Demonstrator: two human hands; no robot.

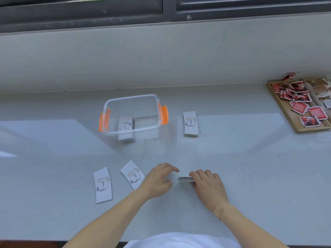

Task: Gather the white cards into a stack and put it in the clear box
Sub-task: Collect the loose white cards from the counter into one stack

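A clear box [114,132] with orange latches stands on the pale counter, with a stack of white cards [125,123] inside it. Another pile of white cards [190,124] lies to its right. Two single white cards [103,184] [132,173] printed "love" lie near the front left. My right hand [208,185] grips a thin stack of cards [185,179] on edge against the counter. Just left of that stack my left hand [159,179] rests palm down, fingers apart, partly over the tilted card.
A wooden tray [293,125] with several red sachets and brown packets sits at the far right. A raised sill and window frame [168,13] run along the back. The counter's front edge is close to my body.
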